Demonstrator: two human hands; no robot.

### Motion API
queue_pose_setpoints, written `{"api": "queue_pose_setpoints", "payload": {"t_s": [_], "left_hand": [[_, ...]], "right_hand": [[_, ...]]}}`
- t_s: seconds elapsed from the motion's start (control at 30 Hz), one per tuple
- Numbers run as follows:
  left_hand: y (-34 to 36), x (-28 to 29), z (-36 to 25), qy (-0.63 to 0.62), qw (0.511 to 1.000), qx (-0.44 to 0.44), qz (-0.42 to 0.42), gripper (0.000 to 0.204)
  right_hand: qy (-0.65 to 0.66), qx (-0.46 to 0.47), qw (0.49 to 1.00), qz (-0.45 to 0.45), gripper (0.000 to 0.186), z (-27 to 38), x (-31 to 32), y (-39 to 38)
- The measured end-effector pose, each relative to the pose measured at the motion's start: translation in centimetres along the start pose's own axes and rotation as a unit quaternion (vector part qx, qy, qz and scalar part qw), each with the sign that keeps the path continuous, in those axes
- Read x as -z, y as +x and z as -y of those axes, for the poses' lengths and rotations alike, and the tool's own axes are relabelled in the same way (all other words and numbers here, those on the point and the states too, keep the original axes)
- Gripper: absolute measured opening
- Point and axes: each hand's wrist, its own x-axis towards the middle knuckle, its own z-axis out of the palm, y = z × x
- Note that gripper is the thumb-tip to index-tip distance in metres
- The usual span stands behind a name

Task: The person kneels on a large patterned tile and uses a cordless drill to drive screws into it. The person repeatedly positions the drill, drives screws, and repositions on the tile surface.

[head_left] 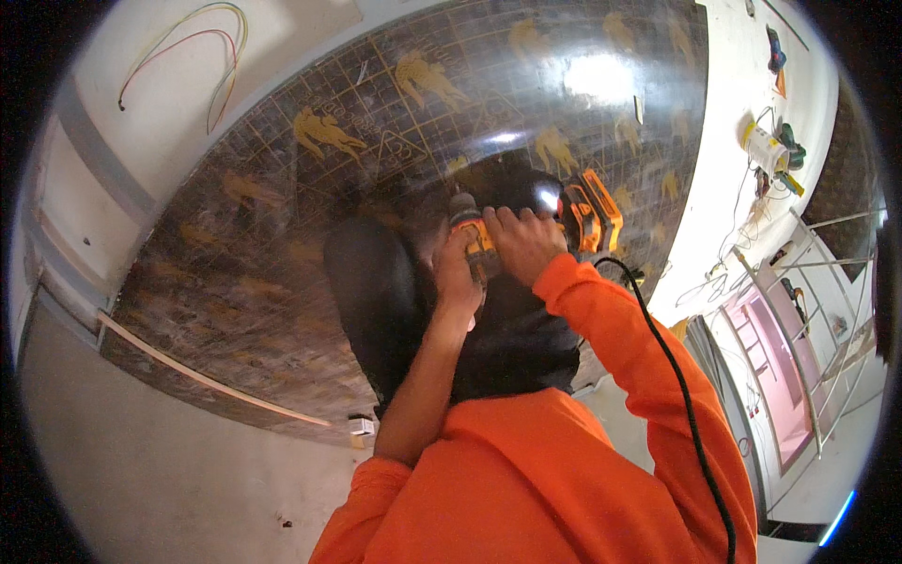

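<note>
My left hand [454, 271] is wrapped round an orange and grey cordless drill [477, 241], close behind its chuck. The fingers of my right hand [526, 235] are closed on the same drill, with the orange and black battery [601, 211] just to their right. A thin bit at the chuck points toward the top of the view, over my dark-clad legs [371, 291]; whether it touches anything is unclear. Under me is a dark panel with printed yellow figures [423, 80]. A black cord [672, 367] runs along my orange right sleeve.
Loose coloured wires [221, 38] lie at upper left. At right, a pale ledge [714, 122] holds a white container [763, 148], tools and cables, beside a metal scaffold frame [836, 367] and a pink opening. A wooden strip [216, 371] edges the panel at lower left.
</note>
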Motion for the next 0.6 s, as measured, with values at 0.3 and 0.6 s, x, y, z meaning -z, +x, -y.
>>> {"api": "queue_pose_setpoints", "payload": {"t_s": [0.3, 0.6], "left_hand": [[1.4, 1.3, -1.5, -0.027, 0.996, 0.076, 0.026, 0.022], [2.2, 2.5, 0.9, 0.036, 0.997, 0.065, 0.001, 0.031]], "right_hand": [[0.002, -0.025, 0.998, 0.048, 0.028, 1.0, 1.3, 1.3], [-0.035, 0.001, 0.999, 0.034, 0.038, 0.0, 0.0, 0.4]]}}
